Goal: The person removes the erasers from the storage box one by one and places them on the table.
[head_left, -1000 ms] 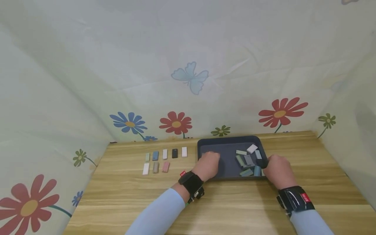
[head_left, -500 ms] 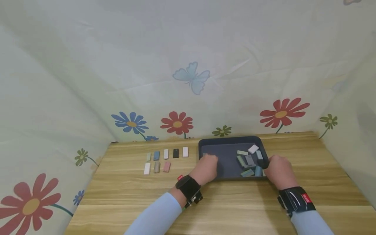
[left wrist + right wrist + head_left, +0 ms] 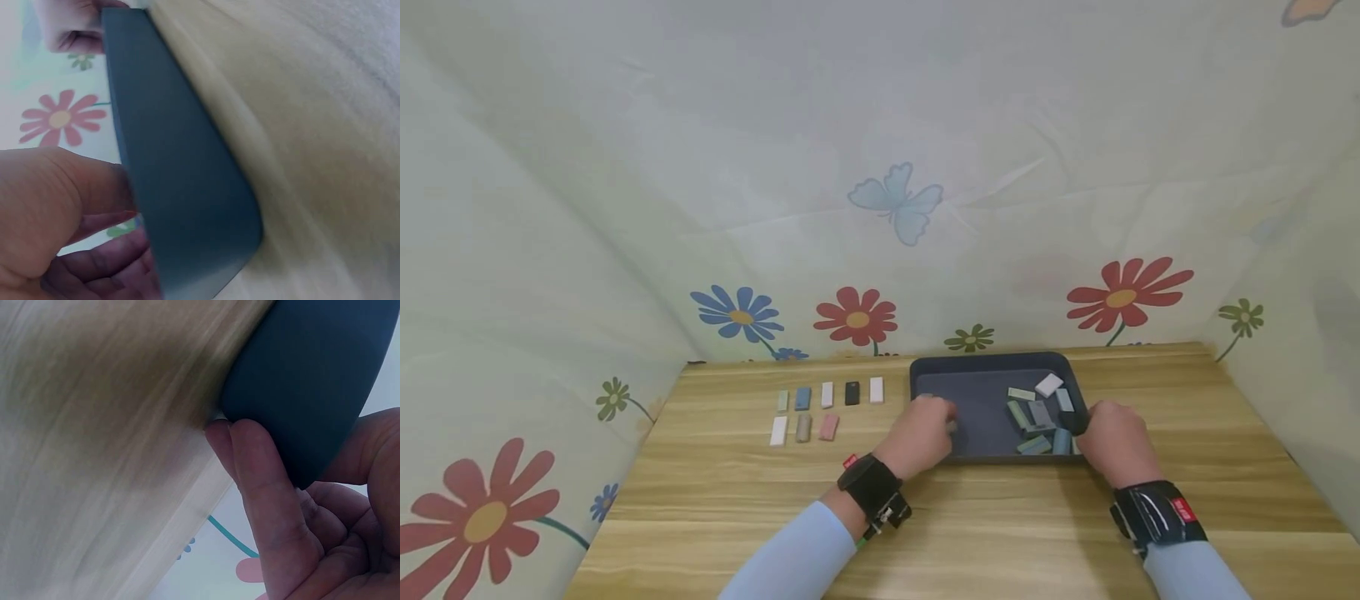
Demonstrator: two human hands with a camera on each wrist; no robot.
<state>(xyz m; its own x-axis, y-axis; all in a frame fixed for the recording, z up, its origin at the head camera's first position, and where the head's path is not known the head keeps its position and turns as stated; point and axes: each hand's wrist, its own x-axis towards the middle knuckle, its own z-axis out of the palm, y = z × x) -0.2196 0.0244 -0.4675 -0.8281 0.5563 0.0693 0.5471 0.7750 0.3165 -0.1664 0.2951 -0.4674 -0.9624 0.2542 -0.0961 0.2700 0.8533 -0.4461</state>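
Observation:
My right hand (image 3: 1118, 446) grips the near right corner of a dark grey tray (image 3: 992, 458). Its thumb lies over the rim, and its fingers (image 3: 259, 459) press the outside wall. At the tray's near left corner, my left hand (image 3: 917, 435) reaches in over the rim with curled fingers. A small grey-green block (image 3: 952, 427) shows at its fingertips, partly covered by the hand. In the left wrist view the tray wall (image 3: 181, 162) hides those fingertips. Several small blocks (image 3: 1039, 414), green, grey, blue and white, lie jumbled in the tray's right half.
Left of the tray, small blocks stand in two rows on the wooden table (image 3: 737, 500): green, blue, white, a black block (image 3: 852, 393) and another white behind; a white, a tan and a pink block (image 3: 828, 427) in front. A flowered cloth (image 3: 760, 250) closes off the back and sides.
My left hand has drawn slightly left and the grey-green block has come into sight at its fingertips. The right hand keeps its grip on the tray corner. The head view has shifted slightly.

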